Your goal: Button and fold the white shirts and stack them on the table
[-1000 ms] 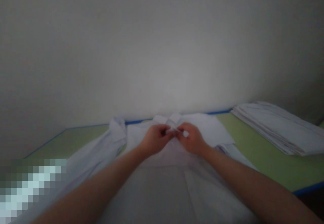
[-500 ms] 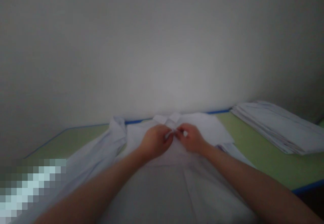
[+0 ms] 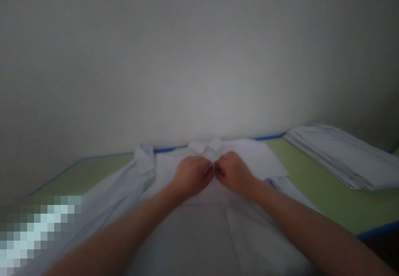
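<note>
A white collared shirt [image 3: 199, 222] lies spread over the table, its collar [image 3: 214, 144] toward the wall. Just below the collar, my left hand [image 3: 193, 175] pinches the shirt's front edge between thumb and fingers. My right hand [image 3: 232, 171] closes on the same front from the other side, its fingertips meeting those of the left. Whether a button sits between them is hidden by the fingers. One sleeve [image 3: 121, 184] stretches down to the left, and the other shoulder of the shirt [image 3: 262, 159] reaches right, beyond my right hand.
To the right, a stack of folded white cloth or garments [image 3: 346, 159] rests on the green table [image 3: 324, 201], which has a blue edge [image 3: 378, 229]. A grey wall [image 3: 199, 60] rises directly behind the table. The lower left corner is pixelated.
My right hand has shifted slightly left and its fingers have curled in tighter, so both hands' fingertips now meet. The shirt and the stack stay where they were.
</note>
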`<act>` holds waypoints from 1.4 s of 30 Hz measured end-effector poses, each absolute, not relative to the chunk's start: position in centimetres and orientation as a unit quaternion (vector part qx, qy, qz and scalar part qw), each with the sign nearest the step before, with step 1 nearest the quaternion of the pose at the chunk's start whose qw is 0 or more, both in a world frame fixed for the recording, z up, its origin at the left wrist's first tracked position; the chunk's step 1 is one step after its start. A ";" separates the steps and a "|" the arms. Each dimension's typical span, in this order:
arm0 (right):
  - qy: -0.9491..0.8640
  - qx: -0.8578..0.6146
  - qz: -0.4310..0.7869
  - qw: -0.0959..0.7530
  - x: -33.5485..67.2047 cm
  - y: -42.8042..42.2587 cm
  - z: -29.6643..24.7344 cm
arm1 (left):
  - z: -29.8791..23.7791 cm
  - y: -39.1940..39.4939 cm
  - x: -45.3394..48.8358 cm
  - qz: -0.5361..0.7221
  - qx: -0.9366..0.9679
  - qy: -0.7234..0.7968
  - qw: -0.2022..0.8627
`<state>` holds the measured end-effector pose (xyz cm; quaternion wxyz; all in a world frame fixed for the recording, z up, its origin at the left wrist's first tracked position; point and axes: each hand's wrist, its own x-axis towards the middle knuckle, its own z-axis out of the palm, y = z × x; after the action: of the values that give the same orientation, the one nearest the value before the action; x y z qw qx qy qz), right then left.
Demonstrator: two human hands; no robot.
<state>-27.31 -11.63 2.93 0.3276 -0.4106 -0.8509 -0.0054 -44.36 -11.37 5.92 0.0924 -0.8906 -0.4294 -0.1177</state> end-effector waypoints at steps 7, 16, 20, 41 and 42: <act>-0.846 -0.417 0.034 0.331 -27.2 -11.4 2.9 | 5.9 -11.4 -44.4 -0.112 -0.889 -0.434 0.093; -0.845 -0.404 0.096 0.338 -26.7 -11.5 3.0 | 5.7 -11.2 -44.6 -0.114 -0.888 -0.435 0.095; -0.832 -0.353 0.232 0.359 -26.1 -11.0 2.7 | 5.9 -11.2 -44.7 -0.115 -0.891 -0.432 0.077; -0.844 -0.364 -0.061 0.388 -26.3 -10.9 1.4 | 3.9 -10.6 -43.9 -0.312 -0.670 -0.496 -0.456; -0.847 -0.358 -0.083 0.384 -26.4 -11.0 1.4 | 3.8 -10.7 -43.7 -0.327 -0.636 -0.503 -0.486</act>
<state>-26.42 -11.00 1.36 0.3843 -0.3583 -0.8468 -0.0828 -43.70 -10.75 3.77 -0.4859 -0.6359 -0.5027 -0.3267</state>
